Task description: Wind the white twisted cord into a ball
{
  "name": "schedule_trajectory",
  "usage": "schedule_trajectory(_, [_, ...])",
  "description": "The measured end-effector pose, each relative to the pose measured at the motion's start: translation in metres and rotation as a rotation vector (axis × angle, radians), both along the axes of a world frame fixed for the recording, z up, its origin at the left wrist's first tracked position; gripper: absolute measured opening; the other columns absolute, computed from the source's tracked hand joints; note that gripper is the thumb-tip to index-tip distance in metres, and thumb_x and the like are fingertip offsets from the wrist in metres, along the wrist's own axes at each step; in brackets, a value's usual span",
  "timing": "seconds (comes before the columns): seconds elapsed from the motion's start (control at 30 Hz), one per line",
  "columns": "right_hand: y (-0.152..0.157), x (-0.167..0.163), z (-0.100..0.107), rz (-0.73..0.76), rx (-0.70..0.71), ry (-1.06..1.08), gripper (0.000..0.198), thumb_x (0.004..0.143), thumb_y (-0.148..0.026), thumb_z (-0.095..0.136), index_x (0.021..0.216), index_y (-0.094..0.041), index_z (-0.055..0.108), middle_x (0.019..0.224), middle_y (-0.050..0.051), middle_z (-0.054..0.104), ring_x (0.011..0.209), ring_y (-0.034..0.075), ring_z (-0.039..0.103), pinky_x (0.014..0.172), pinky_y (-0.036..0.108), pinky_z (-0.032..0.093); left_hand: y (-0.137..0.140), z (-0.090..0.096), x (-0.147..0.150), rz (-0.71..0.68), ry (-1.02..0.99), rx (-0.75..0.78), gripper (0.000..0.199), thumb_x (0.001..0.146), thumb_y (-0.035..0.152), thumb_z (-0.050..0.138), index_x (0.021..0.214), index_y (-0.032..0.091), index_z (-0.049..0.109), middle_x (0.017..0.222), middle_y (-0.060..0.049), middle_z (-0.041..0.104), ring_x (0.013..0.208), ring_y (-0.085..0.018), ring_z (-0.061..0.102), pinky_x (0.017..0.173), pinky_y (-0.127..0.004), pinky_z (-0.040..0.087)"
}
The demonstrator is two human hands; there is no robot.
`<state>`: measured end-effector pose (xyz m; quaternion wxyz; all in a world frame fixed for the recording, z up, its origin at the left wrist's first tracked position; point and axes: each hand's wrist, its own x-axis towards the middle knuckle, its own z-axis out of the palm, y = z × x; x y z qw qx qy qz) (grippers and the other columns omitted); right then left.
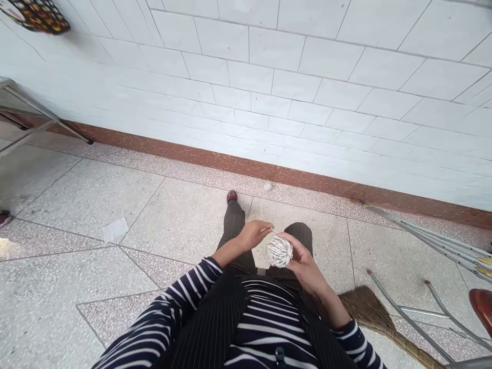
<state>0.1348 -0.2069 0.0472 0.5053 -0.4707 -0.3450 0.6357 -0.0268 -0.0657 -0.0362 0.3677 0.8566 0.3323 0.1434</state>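
Observation:
In front of my lap is a ball of white cord (pixel 279 251) with dark flecks, wound in thick, overlapping strands. My right hand (pixel 303 264) wraps around its right side, fingers over the top and thumb below. My left hand (pixel 253 234) is just to the upper left of the ball, its fingertips pinched on a short light strand that runs to the ball's top. A second, smaller-looking whitish ball (pixel 268 186) lies on the floor close to the wall, apart from both hands.
A straw broom (pixel 365 307) lies on the floor at my right, beside metal chair legs (pixel 400 310). Folded metal crutch-like poles (pixel 430 233) rest near the wall. A white paper (pixel 116 230) is on the floor at left; a metal-framed table (pixel 42 110) stands beyond it.

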Motion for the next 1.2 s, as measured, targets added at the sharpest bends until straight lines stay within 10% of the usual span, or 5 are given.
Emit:
schedule_trajectory(0.63, [0.010, -0.001, 0.057, 0.073, 0.069, -0.377, 0.047, 0.070, -0.010, 0.065, 0.112, -0.027, 0.055, 0.097, -0.003, 0.057, 0.081, 0.013, 0.053, 0.071, 0.024, 0.042, -0.021, -0.001, -0.004, 0.058, -0.199, -0.517, 0.028, 0.085, 0.032, 0.059, 0.104, 0.016, 0.072, 0.102, -0.007, 0.074, 0.098, -0.023, 0.065, 0.083, -0.029, 0.051])
schedule_trajectory(0.87, [0.033, 0.020, 0.050, -0.160, 0.133, -0.783, 0.043, 0.067, -0.016, 0.066, 0.108, -0.025, 0.055, 0.095, 0.000, 0.060, 0.079, 0.017, 0.055, 0.071, 0.029, 0.043, -0.034, 0.015, -0.004, -0.055, -0.267, -0.706, 0.019, 0.084, 0.022, 0.049, 0.089, 0.013, 0.065, 0.081, -0.005, 0.069, 0.072, -0.015, 0.065, 0.071, -0.026, 0.052])
schedule_trajectory(1.03, [0.052, 0.022, 0.030, -0.327, 0.164, -0.995, 0.039, 0.067, -0.019, 0.067, 0.103, -0.024, 0.057, 0.102, 0.004, 0.059, 0.091, 0.023, 0.057, 0.079, 0.036, 0.045, -0.051, 0.033, -0.006, -0.117, 0.042, -0.503, 0.020, 0.085, 0.019, 0.047, 0.094, 0.017, 0.064, 0.076, -0.001, 0.070, 0.060, -0.013, 0.062, 0.061, -0.022, 0.046])
schedule_trajectory(1.2, [0.044, 0.014, 0.044, -0.512, 0.279, -0.665, 0.044, 0.067, -0.017, 0.070, 0.107, -0.024, 0.054, 0.095, 0.002, 0.059, 0.082, 0.019, 0.058, 0.071, 0.031, 0.048, -0.030, 0.042, -0.007, -0.115, 0.045, -0.335, 0.027, 0.092, 0.022, 0.039, 0.102, 0.018, 0.064, 0.078, 0.000, 0.071, 0.070, -0.014, 0.066, 0.069, -0.022, 0.047])
